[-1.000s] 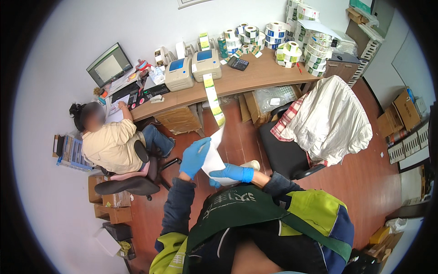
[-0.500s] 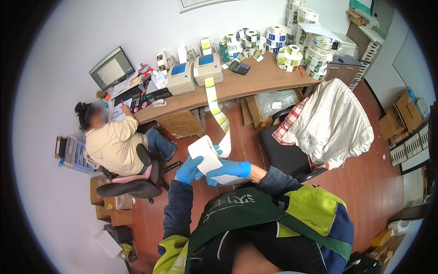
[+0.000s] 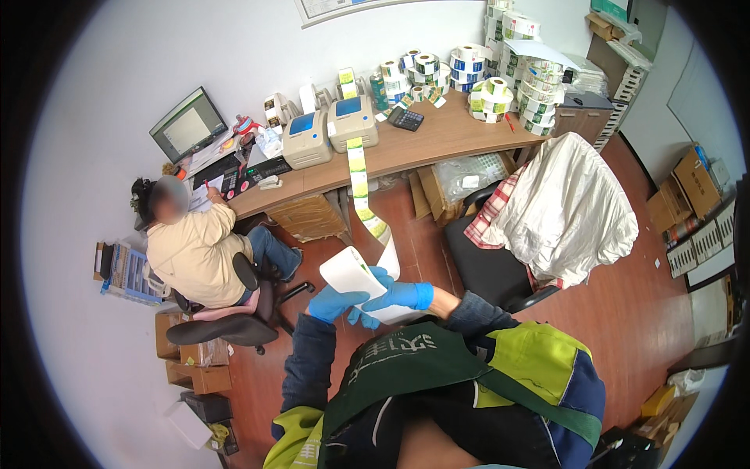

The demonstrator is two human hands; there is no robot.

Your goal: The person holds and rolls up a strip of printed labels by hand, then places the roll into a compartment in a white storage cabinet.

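Observation:
A long strip of green and yellow labels runs out of the front of the right-hand label printer, drops past the table edge and curls up to my hands. Its white backing lies in a looped, folded bundle between them. My left hand, in a blue glove, grips the near left edge of this bundle. From the right, my right hand, also gloved in blue, closes on the strip with its fingers partly behind the paper. The two hands nearly touch.
The wooden table carries a second label printer, a calculator and several label rolls. At the left, a person sits by a monitor. A black chair draped with a white cover stands right of me.
My left hand has come slightly nearer and to the right, closer to my right hand. The label strip hangs straighter below the printer, and the view has shifted a little.

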